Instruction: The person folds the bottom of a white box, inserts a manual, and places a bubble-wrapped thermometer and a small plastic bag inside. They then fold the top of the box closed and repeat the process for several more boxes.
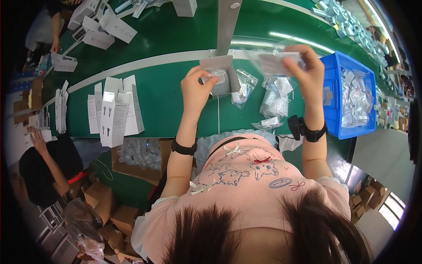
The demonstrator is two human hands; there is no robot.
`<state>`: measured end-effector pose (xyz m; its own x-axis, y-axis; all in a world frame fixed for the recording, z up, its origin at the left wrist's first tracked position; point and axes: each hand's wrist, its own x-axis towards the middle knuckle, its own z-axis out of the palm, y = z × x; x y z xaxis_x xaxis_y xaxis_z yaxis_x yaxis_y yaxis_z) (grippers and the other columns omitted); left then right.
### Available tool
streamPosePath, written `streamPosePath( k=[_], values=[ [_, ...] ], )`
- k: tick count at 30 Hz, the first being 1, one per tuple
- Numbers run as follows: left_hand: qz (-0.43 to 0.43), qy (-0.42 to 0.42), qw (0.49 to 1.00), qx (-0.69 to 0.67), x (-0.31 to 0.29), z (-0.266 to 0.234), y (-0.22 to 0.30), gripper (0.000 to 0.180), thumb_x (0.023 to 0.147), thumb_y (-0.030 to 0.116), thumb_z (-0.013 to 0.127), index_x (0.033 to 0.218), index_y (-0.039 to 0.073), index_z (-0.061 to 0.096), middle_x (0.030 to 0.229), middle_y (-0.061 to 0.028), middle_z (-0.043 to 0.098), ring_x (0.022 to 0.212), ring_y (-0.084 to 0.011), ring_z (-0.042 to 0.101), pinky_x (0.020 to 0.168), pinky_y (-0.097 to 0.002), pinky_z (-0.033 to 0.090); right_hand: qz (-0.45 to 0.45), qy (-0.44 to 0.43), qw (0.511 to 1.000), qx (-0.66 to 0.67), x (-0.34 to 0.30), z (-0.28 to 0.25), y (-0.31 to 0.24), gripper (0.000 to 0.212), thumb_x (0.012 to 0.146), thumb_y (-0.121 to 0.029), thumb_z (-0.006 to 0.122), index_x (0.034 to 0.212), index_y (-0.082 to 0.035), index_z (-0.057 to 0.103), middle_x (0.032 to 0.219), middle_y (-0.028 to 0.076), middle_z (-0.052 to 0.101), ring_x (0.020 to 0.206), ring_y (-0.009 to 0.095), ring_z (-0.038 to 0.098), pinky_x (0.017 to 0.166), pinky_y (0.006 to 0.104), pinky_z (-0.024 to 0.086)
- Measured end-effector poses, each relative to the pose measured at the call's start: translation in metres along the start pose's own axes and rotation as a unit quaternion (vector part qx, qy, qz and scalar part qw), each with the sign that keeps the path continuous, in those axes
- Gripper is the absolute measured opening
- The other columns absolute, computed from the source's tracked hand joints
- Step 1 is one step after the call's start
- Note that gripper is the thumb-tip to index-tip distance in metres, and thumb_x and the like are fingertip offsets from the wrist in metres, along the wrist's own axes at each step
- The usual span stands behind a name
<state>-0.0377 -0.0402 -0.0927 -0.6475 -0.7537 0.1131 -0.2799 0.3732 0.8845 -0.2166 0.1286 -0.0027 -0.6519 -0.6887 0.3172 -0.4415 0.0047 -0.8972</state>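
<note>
My left hand point(196, 87) is closed at the left side of a small open box point(235, 75), white outside and grey inside. Its thumb reaches over clear plastic packaging point(218, 77) lying in the box. Up to the right, my right hand point(310, 69) grips a clear plastic bag point(274, 64) with a white sheet or card in it, held above the table. Between and below the hands lie a clear bag with a white label point(244, 90), a bubble-wrap packet point(275, 100) and a smaller clear packet point(269, 123).
White printed boxes point(115, 115) stand upright at left on the green table point(162, 97). A blue crate point(332, 94) full of clear packets is at right. A grey post point(227, 31) rises beyond the box. Co-workers' hands point(37, 140) show at far left.
</note>
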Motion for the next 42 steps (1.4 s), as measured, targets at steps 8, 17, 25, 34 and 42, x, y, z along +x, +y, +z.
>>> streamPosePath(
  k=[8, 17, 25, 34, 42],
  values=[
    [0.017, 0.011, 0.998, -0.065, 0.000, 0.007, -0.024, 0.018, 0.061, 0.007, 0.071, 0.073, -0.001, 0.060, 0.088, -0.0105, 0.062, 0.070, -0.0186, 0.059, 0.058, -0.0229, 0.043, -0.416, -0.245, 0.864, -0.145, -0.003, 0.073, 0.023, 0.018, 0.071, -0.012, 0.062, 0.087, -0.005, 0.058, 0.082, 0.007, 0.057, 0.076, 0.021, 0.055, 0.065, 0.0270, 0.047],
    [-0.073, -0.040, 0.980, -0.181, -0.003, -0.012, -0.016, 0.017, 0.067, 0.003, 0.069, 0.083, 0.001, 0.062, 0.102, -0.0097, 0.060, 0.091, -0.0194, 0.058, 0.073, -0.0276, 0.046, -0.296, -0.324, 0.836, -0.331, -0.015, 0.094, 0.025, 0.022, 0.065, -0.018, 0.066, 0.083, -0.007, 0.061, 0.103, 0.004, 0.053, 0.103, 0.023, 0.045, 0.086, 0.0408, 0.040],
    [-0.067, 0.185, 0.823, 0.532, -0.006, -0.176, -0.095, 0.092, 0.055, 0.033, 0.080, 0.133, 0.020, 0.031, 0.140, -0.0213, 0.016, 0.129, -0.0427, 0.007, 0.095, -0.0630, 0.019, -0.283, -0.162, 0.929, -0.175, -0.031, 0.078, 0.075, 0.059, 0.057, -0.025, 0.077, 0.110, -0.013, 0.056, 0.122, 0.014, 0.041, 0.117, 0.030, 0.035, 0.098, 0.0480, 0.028],
    [-0.221, 0.071, 0.799, 0.554, -0.019, -0.206, -0.115, 0.108, 0.053, 0.024, 0.081, 0.138, 0.026, 0.014, 0.139, -0.0203, 0.021, 0.127, -0.0404, 0.021, 0.093, -0.0641, 0.021, 0.067, -0.250, 0.966, 0.020, -0.027, 0.080, 0.097, 0.101, 0.057, -0.020, 0.079, 0.136, -0.001, 0.018, 0.139, 0.020, 0.022, 0.129, 0.033, 0.021, 0.105, 0.0386, 0.020],
    [-0.206, -0.097, 0.877, 0.423, -0.045, -0.022, -0.033, 0.108, 0.056, 0.026, 0.079, 0.138, 0.008, 0.012, 0.131, -0.0244, 0.027, 0.113, -0.0405, 0.036, 0.092, -0.0531, 0.029, 0.112, -0.150, 0.978, 0.095, 0.075, -0.050, 0.130, 0.102, 0.053, -0.016, 0.079, 0.135, 0.000, 0.022, 0.131, 0.012, 0.038, 0.124, 0.024, 0.032, 0.101, 0.0335, 0.027]
  ],
)
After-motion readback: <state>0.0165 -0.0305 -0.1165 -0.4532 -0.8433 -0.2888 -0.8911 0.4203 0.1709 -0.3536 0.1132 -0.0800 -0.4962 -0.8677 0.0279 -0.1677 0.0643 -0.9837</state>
